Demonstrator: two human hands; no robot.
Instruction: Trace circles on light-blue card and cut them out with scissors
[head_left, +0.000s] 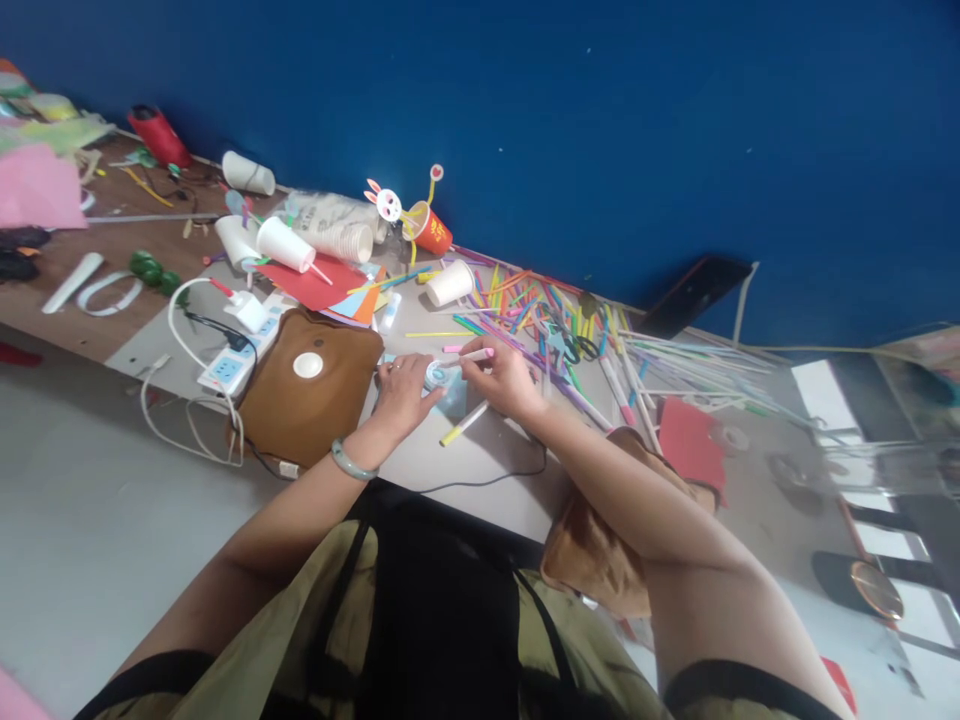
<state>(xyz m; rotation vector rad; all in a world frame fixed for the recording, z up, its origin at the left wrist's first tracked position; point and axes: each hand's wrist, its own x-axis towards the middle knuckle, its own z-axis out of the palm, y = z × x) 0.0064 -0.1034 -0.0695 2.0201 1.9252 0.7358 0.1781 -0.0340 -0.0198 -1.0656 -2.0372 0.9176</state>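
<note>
My right hand (504, 378) is closed round a white marker pen (474, 357) with a pink end, held low over a light blue sheet of paper (453, 398). Flat on the table beside that paper lies my left hand (405, 392), fingers stretched out and thumb towards the sheet. Between the two hands, on the paper, is a small round white and blue thing (436, 374), perhaps a tape roll or a drawn ring. A second marker pen (465, 424) with a yellow end rests just in front of the sheet.
A brown pouch (307, 400) and a white power strip (244, 345) with cables stand left. Behind are paper cups (285, 244), red paper (311, 285) and a red cup (427, 228) with a rabbit figure. Coloured sticks, scissors (577, 347) and a brown cloth (600, 540) lie right.
</note>
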